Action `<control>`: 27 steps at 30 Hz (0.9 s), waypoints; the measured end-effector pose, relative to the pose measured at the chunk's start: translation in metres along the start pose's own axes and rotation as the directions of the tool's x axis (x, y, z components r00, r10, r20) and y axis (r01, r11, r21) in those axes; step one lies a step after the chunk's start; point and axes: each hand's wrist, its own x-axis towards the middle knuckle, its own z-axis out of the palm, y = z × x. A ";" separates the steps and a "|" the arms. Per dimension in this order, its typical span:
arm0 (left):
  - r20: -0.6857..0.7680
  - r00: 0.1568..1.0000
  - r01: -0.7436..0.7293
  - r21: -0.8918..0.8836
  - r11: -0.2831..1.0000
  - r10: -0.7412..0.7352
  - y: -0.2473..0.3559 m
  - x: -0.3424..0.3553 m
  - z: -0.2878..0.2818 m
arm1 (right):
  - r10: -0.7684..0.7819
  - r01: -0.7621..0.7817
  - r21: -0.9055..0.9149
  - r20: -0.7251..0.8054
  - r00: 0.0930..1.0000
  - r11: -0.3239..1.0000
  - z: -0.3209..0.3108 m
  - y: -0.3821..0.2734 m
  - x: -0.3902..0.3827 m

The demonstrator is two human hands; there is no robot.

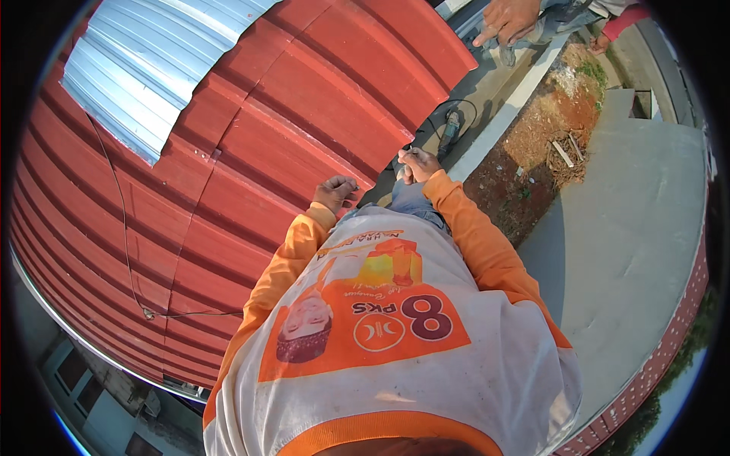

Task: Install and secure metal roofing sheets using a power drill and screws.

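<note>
My left hand (pixel 335 193) is just above the edge of the red ribbed metal roof sheet (pixel 304 144), its fingers curled together. A tiny dark bit shows at its fingertips, too small to name. My right hand (pixel 418 165) is closed in a pinch a little farther right, just past the sheet's corner; a small pale tip sticks up from it, its kind unclear. Beyond that hand a green-grey power tool (pixel 450 133), like an angle grinder, lies on the grey ledge with its black cord looped beside it.
A silvery corrugated sheet (pixel 152 68) lies on the red roof at far left, and a dark cable (pixel 125 235) crosses the roof. Another person's hand (pixel 508 21) points at the top; a second hand (pixel 601 43) has a red sleeve. Bare soil (pixel 525 159) lies below, right.
</note>
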 end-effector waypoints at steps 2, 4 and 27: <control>0.080 0.996 -0.037 0.001 0.999 0.037 0.018 -0.007 0.037 | 0.054 -0.048 -0.044 0.146 0.988 0.998 0.000 0.001 0.011; 0.055 0.996 -0.073 -0.066 0.995 0.077 0.012 -0.008 0.061 | 0.164 -0.136 -0.143 0.210 0.964 0.980 0.010 -0.007 0.007; -0.187 0.918 0.191 -0.562 0.805 -0.348 -0.144 -0.019 0.006 | 0.462 0.151 -0.895 0.354 0.813 0.420 0.117 0.077 0.018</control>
